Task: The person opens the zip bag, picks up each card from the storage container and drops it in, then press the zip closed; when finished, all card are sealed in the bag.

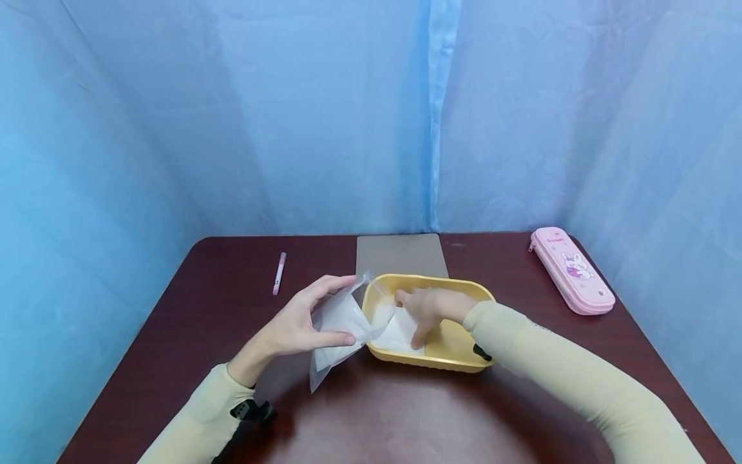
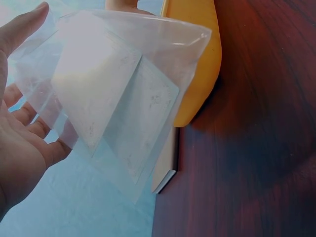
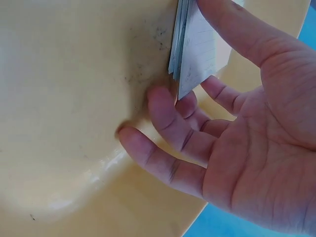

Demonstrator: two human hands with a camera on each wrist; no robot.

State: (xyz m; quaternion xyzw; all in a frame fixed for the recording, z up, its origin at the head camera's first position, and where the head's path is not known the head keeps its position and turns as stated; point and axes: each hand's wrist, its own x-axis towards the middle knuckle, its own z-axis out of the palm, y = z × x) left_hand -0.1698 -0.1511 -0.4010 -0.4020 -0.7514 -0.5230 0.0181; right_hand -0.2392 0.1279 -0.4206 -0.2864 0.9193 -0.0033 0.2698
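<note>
My left hand (image 1: 290, 325) holds a clear plastic bag (image 1: 323, 377), thumb and fingers on opposite sides of it. White card-like sheets (image 2: 98, 84) show inside the bag, overlapping, in the left wrist view. The bag leans against the left rim of a yellow plastic basin (image 1: 458, 341). Reaching into that basin is my right hand (image 1: 431, 308). In the right wrist view its thumb lies on a thin stack of white cards (image 3: 200, 54), with some fingertips at the lower edge. The stack stands tilted against the basin's inside.
Behind the basin lies a flat grey-beige book or pad (image 1: 400, 254). A pale pink and white marker (image 1: 279, 274) lies to the left on the dark red table (image 1: 191, 322). At the far right is a pink pencil case (image 1: 570, 270). Blue curtains (image 1: 324, 116) surround the table.
</note>
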